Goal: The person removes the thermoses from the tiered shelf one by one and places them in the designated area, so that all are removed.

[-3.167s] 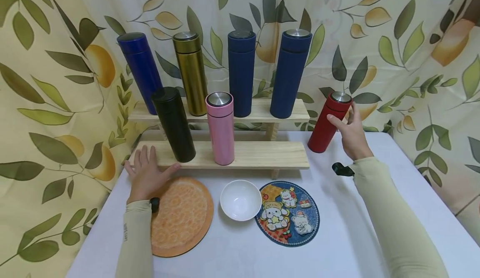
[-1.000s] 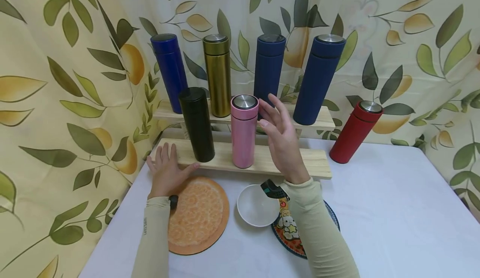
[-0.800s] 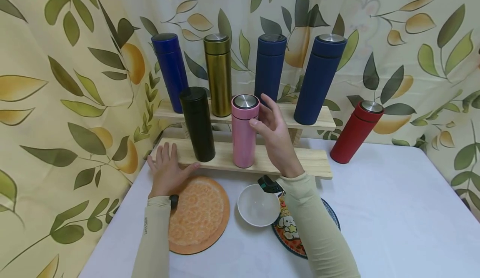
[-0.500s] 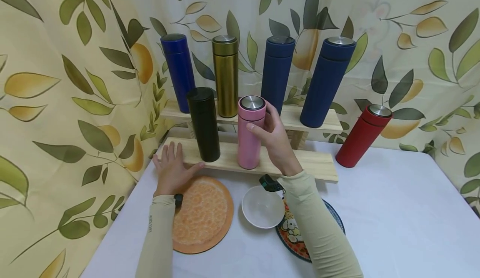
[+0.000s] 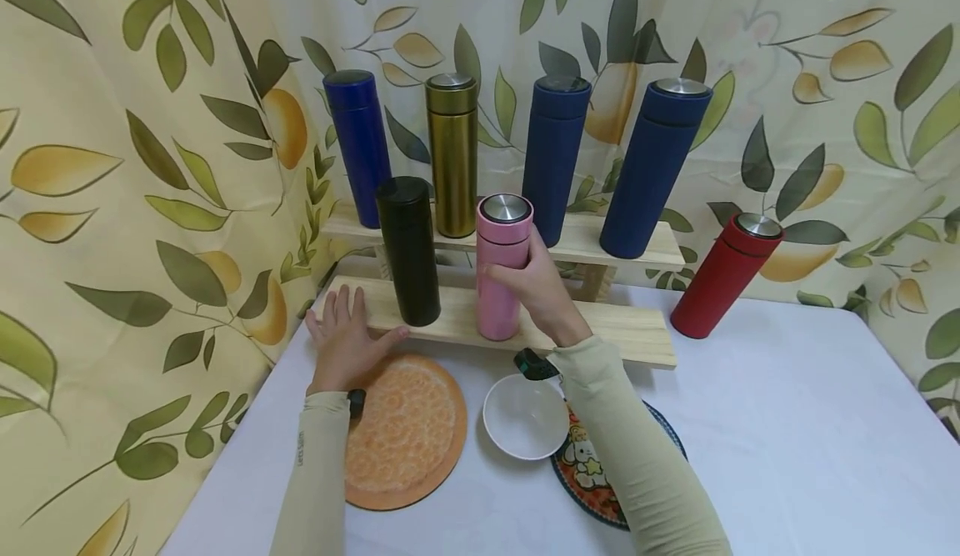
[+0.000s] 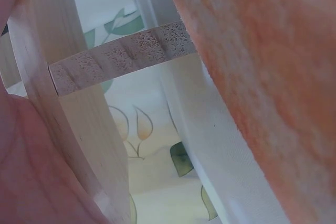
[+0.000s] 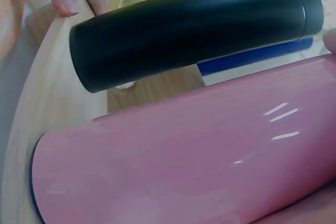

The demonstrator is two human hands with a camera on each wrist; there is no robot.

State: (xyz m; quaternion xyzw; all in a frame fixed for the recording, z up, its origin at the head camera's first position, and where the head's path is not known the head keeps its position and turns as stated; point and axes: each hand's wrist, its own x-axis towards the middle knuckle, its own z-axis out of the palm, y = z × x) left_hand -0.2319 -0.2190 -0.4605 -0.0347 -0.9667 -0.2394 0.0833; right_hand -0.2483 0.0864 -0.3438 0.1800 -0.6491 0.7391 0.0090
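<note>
My right hand (image 5: 546,293) grips the pink thermos bottle (image 5: 497,310), thumb across its front and the other fingers mostly hidden behind it. The bottle stands upright on the lower board (image 5: 600,327) of a two-tier wooden stand; the right wrist view shows its base at the board. To its left on the same board is a black thermos bottle (image 5: 408,264). My left hand (image 5: 341,352) rests on the board's left end with fingers spread and thumb along the front edge. In the left wrist view, part of that hand (image 6: 31,166) lies against the wood.
Blue (image 5: 362,152), gold (image 5: 452,156) and two navy bottles (image 5: 555,156) (image 5: 654,172) line the upper tier (image 5: 585,239). A red bottle (image 5: 723,281) stands on the table right of the stand. In front lie an orange round mat (image 5: 405,431), a white bowl (image 5: 525,418) and a cartoon mat (image 5: 588,477).
My right hand has let go of the red bottle, moved left to the pink one and closed its fingers round it. The left hand has stayed on the board. The head view has shifted.
</note>
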